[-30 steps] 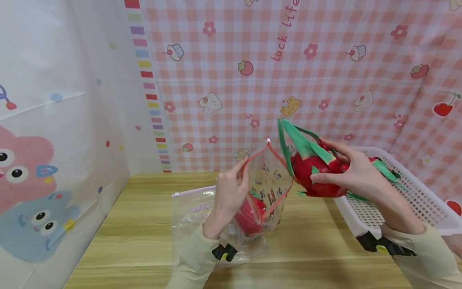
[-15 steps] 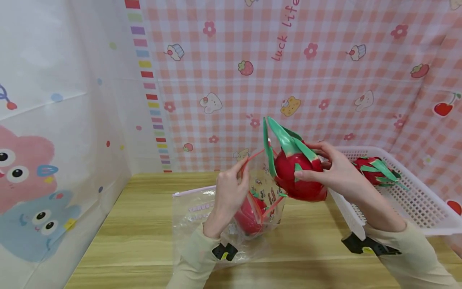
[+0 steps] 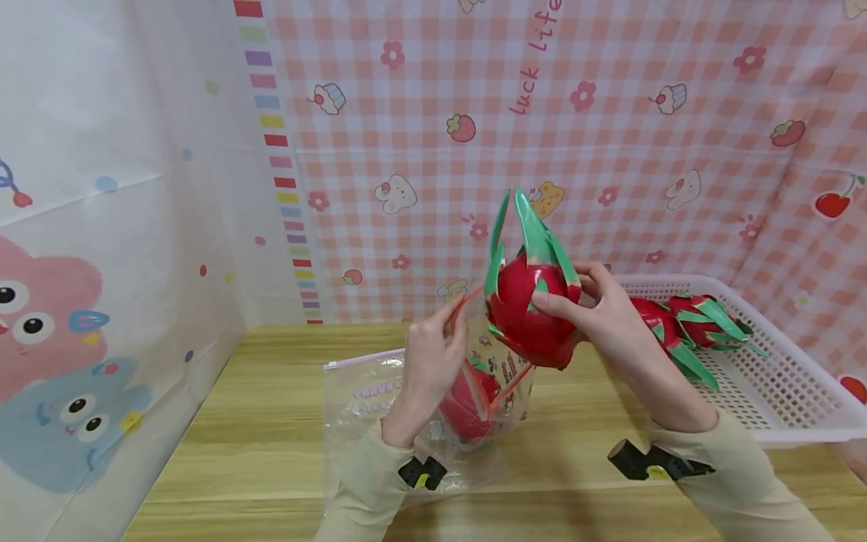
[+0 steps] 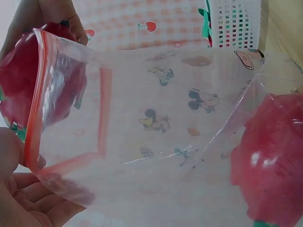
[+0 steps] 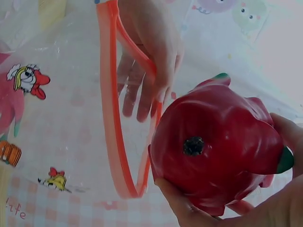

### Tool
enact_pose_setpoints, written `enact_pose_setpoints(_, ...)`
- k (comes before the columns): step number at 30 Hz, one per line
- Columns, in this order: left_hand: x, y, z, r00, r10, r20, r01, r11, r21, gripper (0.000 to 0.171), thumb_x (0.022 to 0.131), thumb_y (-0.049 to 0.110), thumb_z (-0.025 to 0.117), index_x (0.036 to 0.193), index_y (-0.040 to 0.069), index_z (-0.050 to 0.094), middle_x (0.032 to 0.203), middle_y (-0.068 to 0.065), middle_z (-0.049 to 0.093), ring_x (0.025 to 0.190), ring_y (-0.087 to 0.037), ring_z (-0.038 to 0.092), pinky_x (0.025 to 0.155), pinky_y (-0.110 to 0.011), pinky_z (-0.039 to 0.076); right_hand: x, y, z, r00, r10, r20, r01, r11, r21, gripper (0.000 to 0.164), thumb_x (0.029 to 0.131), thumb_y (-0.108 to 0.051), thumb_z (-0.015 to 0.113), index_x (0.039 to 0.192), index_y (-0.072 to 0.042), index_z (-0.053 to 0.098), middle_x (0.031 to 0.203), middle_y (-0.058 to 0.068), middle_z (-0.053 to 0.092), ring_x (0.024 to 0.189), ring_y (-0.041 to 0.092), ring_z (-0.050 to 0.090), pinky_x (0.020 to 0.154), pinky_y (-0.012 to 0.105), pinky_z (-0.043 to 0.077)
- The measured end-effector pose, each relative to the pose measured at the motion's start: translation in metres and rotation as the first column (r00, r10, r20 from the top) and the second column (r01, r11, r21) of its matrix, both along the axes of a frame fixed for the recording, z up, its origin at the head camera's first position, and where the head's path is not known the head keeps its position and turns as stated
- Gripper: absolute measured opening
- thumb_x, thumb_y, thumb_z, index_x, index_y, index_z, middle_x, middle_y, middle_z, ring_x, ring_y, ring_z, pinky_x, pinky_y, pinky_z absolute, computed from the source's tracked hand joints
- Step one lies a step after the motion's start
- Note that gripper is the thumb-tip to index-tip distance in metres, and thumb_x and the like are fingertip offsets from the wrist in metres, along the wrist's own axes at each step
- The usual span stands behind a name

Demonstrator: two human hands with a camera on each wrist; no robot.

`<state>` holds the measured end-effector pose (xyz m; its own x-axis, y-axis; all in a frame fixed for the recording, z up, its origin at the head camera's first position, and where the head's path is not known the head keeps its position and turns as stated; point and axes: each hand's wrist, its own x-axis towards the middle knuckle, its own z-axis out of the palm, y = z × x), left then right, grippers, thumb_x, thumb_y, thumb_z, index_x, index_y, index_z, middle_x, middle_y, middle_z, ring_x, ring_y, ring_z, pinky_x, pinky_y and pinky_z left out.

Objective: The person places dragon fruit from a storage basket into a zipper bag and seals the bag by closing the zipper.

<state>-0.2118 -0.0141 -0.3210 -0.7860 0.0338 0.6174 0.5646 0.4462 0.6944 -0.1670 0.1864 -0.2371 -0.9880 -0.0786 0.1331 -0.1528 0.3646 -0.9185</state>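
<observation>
My right hand (image 3: 603,309) grips a red dragon fruit (image 3: 528,309) with green leaf tips pointing up, holding it above the mouth of a clear zip bag (image 3: 504,354). With thumb and fingers my left hand (image 3: 433,354) pinches the orange-red rim of that bag, and the mouth gapes. Inside the bag lies another dragon fruit (image 4: 272,161), at the bottom. In the right wrist view the held fruit (image 5: 213,146) shows its dark stem end, close beside the orange rim (image 5: 111,104).
A white perforated basket (image 3: 799,376) stands at the right with more dragon fruits (image 3: 704,320) in it. Under the left arm a flat clear bag with a lilac zip (image 3: 362,361) lies on the wooden table (image 3: 223,421). Printed cloths hang behind and at the left.
My right hand has carried the dragon fruit leftward from the basket side to over the bag's mouth, tipping its leaves more upright. The left hand has stayed still on the rim.
</observation>
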Motion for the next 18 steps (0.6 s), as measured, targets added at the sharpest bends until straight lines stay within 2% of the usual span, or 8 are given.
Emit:
enact_pose_setpoints(5,0.0,-0.001,0.0,1.0,-0.002,0.003,0.002,1.0,0.007,0.031,0.094,0.009,0.054,0.122,-0.002,0.062,0.058,-0.011,0.058,0.036,0.0,0.029,0.034,-0.013,0.023,-0.002,-0.008,-0.003,1.0,-0.007,-0.016,0.006,1.0,-0.018,0.069,0.089,-0.038,0.063,0.142,-0.011,0.028,0.14,0.015,0.042,0.111,0.026,0.056,0.077,0.029,0.056)
enact_pose_setpoints(9,0.0,-0.001,0.0,1.0,-0.001,-0.012,0.001,1.0,0.008,0.03,0.094,0.009,0.054,0.12,-0.002,0.063,0.057,-0.008,0.056,0.037,0.001,0.028,0.034,-0.014,0.023,-0.005,-0.014,-0.007,1.0,-0.015,-0.027,0.014,1.0,-0.02,0.072,0.087,-0.035,0.067,0.143,-0.011,0.028,0.14,0.014,0.043,0.12,0.031,0.053,0.085,0.04,0.056)
enact_pose_setpoints(12,0.001,-0.002,0.0,1.0,-0.002,-0.017,0.002,1.0,0.006,0.03,0.094,0.01,0.054,0.12,-0.002,0.064,0.051,-0.005,0.049,0.037,0.001,0.027,0.034,-0.014,0.022,-0.006,-0.017,-0.01,0.999,-0.025,-0.043,0.026,1.0,0.013,0.079,0.084,-0.038,0.071,0.144,-0.014,0.027,0.141,0.012,0.045,0.121,0.03,0.053,0.09,0.047,0.054)
enact_pose_setpoints(15,0.001,-0.002,0.0,1.0,-0.001,-0.013,0.002,1.0,0.004,0.03,0.095,0.011,0.054,0.121,-0.001,0.063,0.05,-0.003,0.047,0.037,0.0,0.028,0.035,-0.014,0.022,-0.007,-0.021,-0.014,0.994,-0.045,-0.101,0.053,0.996,0.077,0.084,0.08,-0.041,0.073,0.147,-0.018,0.027,0.134,0.014,0.052,0.115,0.03,0.057,0.086,0.047,0.055)
enact_pose_setpoints(18,0.001,-0.002,0.0,1.0,0.003,-0.002,-0.003,1.0,-0.001,0.03,0.094,0.01,0.054,0.12,-0.002,0.063,0.052,-0.005,0.051,0.038,-0.001,0.03,0.036,-0.013,0.023,-0.009,-0.025,-0.02,0.975,-0.069,-0.212,0.103,0.983,0.153,0.087,0.078,-0.041,0.076,0.148,-0.02,0.028,0.125,0.016,0.058,0.105,0.029,0.062,0.078,0.044,0.058)
